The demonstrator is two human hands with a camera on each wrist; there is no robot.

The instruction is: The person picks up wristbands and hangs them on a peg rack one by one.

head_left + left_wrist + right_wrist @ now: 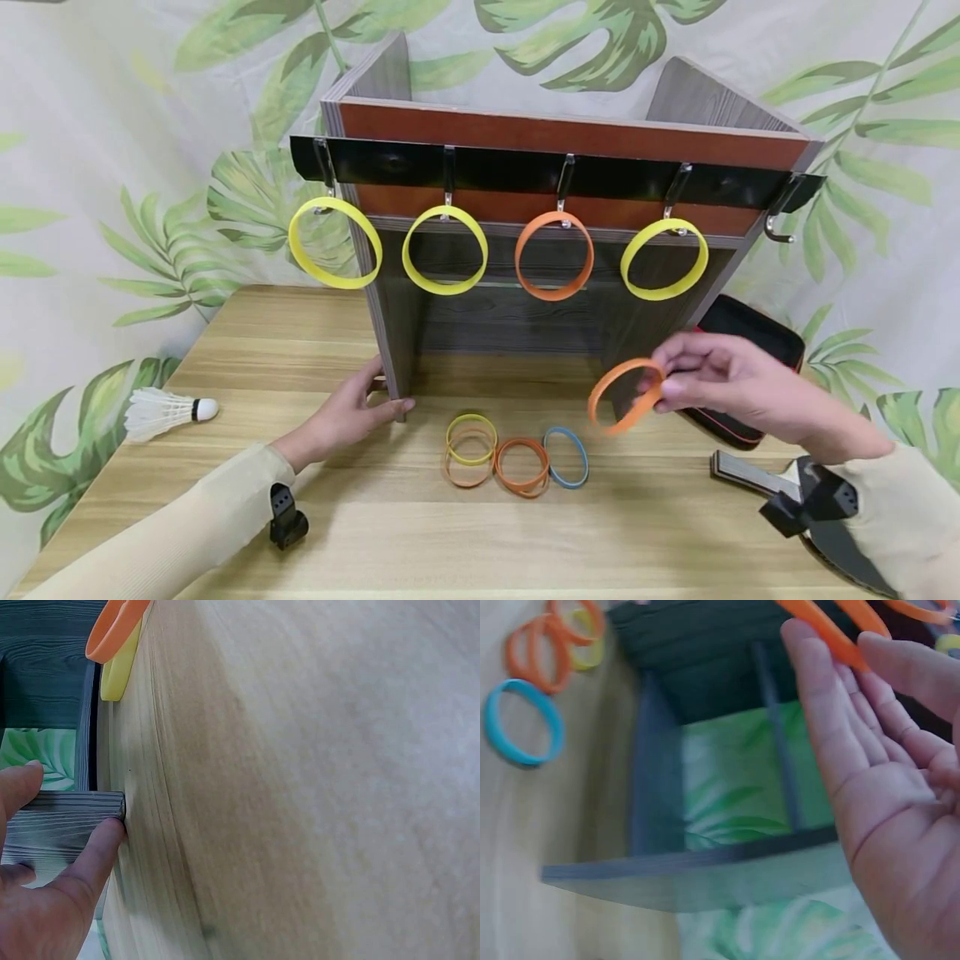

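Got the left arm (180,517) and right arm (911,508) stretched out front, pretty wide apart. Gripping with the left hand (356,419) down low, using an extended thumb (392,409) and partly hidden fingers. Got the right hand (723,383) up in the air, pointing inward, just pinching between thumb and fingertips.

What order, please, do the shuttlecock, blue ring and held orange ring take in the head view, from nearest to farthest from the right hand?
1. Held orange ring: between the right hand's fingertips.
2. Blue ring: on the table, left of that hand.
3. Shuttlecock: at the table's far left.
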